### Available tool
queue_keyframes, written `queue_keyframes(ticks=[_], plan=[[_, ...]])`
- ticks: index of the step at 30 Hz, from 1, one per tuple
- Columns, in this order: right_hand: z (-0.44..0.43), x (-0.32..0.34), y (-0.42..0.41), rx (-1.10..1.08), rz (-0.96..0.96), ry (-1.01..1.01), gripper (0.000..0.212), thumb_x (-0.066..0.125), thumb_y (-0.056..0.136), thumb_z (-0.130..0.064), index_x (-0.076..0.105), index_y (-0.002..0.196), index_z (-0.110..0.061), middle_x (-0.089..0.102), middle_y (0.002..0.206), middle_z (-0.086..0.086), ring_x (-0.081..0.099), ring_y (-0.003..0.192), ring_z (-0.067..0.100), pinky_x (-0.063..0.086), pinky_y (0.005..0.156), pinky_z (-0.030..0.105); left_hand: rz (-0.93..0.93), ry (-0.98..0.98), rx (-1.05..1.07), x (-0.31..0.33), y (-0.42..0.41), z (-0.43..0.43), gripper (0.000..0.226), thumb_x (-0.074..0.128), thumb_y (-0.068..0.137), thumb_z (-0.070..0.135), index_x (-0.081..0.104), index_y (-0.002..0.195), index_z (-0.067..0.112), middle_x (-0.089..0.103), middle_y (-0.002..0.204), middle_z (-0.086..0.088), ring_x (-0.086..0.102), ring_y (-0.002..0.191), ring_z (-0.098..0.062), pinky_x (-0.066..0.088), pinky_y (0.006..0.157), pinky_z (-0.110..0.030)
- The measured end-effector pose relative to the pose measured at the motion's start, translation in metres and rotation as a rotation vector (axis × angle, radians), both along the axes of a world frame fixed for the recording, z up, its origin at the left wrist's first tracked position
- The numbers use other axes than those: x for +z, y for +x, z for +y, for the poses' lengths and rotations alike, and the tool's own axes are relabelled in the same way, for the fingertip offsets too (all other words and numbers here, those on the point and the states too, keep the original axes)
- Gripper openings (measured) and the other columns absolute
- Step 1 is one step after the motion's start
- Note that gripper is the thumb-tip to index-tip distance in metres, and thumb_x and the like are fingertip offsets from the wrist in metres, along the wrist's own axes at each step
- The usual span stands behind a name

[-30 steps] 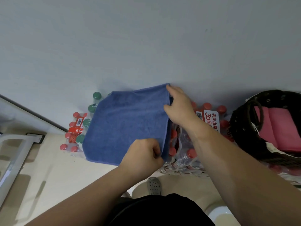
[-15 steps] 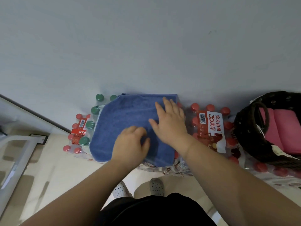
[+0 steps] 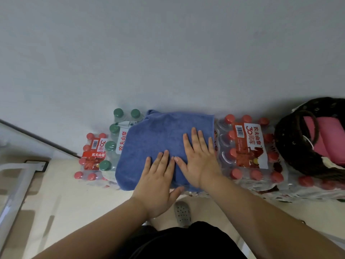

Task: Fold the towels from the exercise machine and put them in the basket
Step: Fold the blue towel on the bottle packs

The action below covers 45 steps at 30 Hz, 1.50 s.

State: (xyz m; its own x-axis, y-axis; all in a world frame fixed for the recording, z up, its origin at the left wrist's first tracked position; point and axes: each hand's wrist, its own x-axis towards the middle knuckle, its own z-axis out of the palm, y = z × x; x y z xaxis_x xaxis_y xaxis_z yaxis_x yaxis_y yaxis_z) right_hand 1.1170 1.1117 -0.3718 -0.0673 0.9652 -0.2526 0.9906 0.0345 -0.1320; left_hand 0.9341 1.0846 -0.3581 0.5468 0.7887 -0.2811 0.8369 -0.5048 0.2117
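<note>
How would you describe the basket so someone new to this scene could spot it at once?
Run along the foot of the pale wall to the right edge of the view, past the blue towel and the shrink-wrapped pack of red-capped bottles. The basket sits there, partly cut off. It is the only dark woven thing, with a loop handle and pink towels inside.

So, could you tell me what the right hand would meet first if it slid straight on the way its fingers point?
Sliding on over the blue towel, the right hand would probably meet the wall first; depth is unclear.
</note>
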Motion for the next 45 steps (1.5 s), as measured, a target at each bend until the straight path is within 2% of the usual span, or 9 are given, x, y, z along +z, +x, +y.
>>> queue_keyframes(ticks=[4, 8, 11, 13, 18, 28, 32, 38, 45], plan=[[-0.025, -0.001, 0.000, 0.017, 0.010, 0.076, 0.082, 0.008, 0.093, -0.067, -0.005, 0.155, -0.016, -0.004, 0.166, 0.013, -0.002, 0.154, 0.029, -0.005, 0.121, 0.049, -0.173, 0.133, 0.023, 0.009, -0.021, 0.012, 0.065, 0.035, 0.094, 0.062, 0.048, 0.142, 0.021, 0.045, 0.150, -0.006, 0.037, 0.142, -0.029, 0.024, 0.119, -0.051], [-0.025, 0.011, 0.009, 0.008, 0.101, 0.059, 0.079, 0.009, 0.093, -0.064, 0.017, 0.158, -0.019, 0.009, 0.166, 0.005, 0.011, 0.153, 0.025, 0.004, 0.125, 0.043, -0.269, 0.299, 0.250, 0.028, -0.030, 0.073, 0.054, 0.041, 0.093, 0.050, 0.054, 0.134, 0.017, 0.054, 0.136, -0.010, 0.050, 0.120, -0.034, 0.040, 0.103, -0.048], [0.002, 0.020, 0.019, -0.110, 0.188, 0.250, 0.061, 0.026, 0.098, -0.050, 0.059, 0.135, -0.015, 0.057, 0.136, 0.007, 0.053, 0.121, 0.031, 0.043, 0.104, 0.044, -0.342, 0.256, 0.360, 0.037, -0.025, 0.120, 0.043, 0.046, 0.098, 0.036, 0.054, 0.135, 0.016, 0.056, 0.130, -0.015, 0.052, 0.115, -0.037, 0.041, 0.101, -0.047], [0.029, 0.020, 0.029, -0.187, 0.192, 0.408, 0.042, 0.039, 0.098, -0.035, 0.068, 0.118, -0.012, 0.063, 0.115, 0.010, 0.058, 0.101, 0.035, 0.051, 0.089, 0.045, -0.384, 0.159, 0.369, 0.039, -0.020, 0.145, 0.040, 0.045, 0.098, 0.030, 0.059, 0.132, 0.015, 0.058, 0.126, -0.017, 0.054, 0.114, -0.038, 0.042, 0.103, -0.044], [0.079, 0.025, 0.050, -0.303, 0.090, 0.154, 0.036, 0.053, 0.094, -0.016, 0.062, 0.129, -0.012, 0.056, 0.128, 0.010, 0.052, 0.115, 0.033, 0.045, 0.098, 0.043, -0.128, -0.082, 0.165, 0.036, -0.014, 0.176, 0.042, 0.049, 0.085, 0.040, 0.064, 0.122, 0.030, 0.057, 0.115, -0.010, 0.057, 0.106, -0.036, 0.046, 0.098, -0.043], [0.090, 0.029, 0.061, -0.117, -0.012, 0.054, 0.026, 0.049, 0.097, -0.019, 0.060, 0.120, -0.013, 0.050, 0.121, 0.009, 0.047, 0.114, 0.031, 0.040, 0.095, 0.043, 0.233, 0.046, -0.008, 0.057, -0.033, 0.165, 0.042, 0.041, 0.082, 0.071, 0.045, 0.067, 0.031, 0.048, 0.087, 0.002, 0.043, 0.086, -0.020, 0.038, 0.074, -0.035], [0.082, 0.030, 0.065, 0.028, -0.039, 0.147, 0.023, 0.044, 0.099, -0.018, 0.055, 0.118, -0.012, 0.053, 0.122, 0.009, 0.047, 0.115, 0.029, 0.035, 0.097, 0.040, 0.268, 0.042, -0.030, 0.067, -0.042, 0.157, 0.038, 0.049, 0.069, 0.064, 0.051, 0.069, 0.026, 0.053, 0.081, 0.001, 0.050, 0.077, -0.022, 0.044, 0.067, -0.032], [0.062, 0.053, 0.088, 0.015, 0.351, 0.236, 0.005, 0.060, 0.092, -0.020, 0.058, 0.096, -0.019, 0.069, 0.093, 0.003, 0.061, 0.087, 0.025, 0.048, 0.077, 0.037, 0.000, -0.049, 0.174, 0.087, -0.061, 0.138, 0.031, 0.075, 0.069, 0.034, 0.052, 0.062, 0.014, 0.054, 0.059, 0.002, 0.050, 0.060, -0.019, 0.041, 0.057, -0.029], [0.020, 0.104, 0.091, 0.069, 0.666, 0.229, 0.041, 0.074, 0.082, -0.004, 0.057, 0.082, -0.042, 0.066, 0.090, -0.019, 0.060, 0.090, -0.005, 0.041, 0.078, 0.010, -0.416, -0.107, 0.279, 0.115, -0.094, 0.102, 0.045, 0.089, 0.068, 0.022, 0.048, 0.057, 0.007, 0.040, 0.053, 0.002, 0.032, 0.050, -0.009, 0.031, 0.051, -0.023]])
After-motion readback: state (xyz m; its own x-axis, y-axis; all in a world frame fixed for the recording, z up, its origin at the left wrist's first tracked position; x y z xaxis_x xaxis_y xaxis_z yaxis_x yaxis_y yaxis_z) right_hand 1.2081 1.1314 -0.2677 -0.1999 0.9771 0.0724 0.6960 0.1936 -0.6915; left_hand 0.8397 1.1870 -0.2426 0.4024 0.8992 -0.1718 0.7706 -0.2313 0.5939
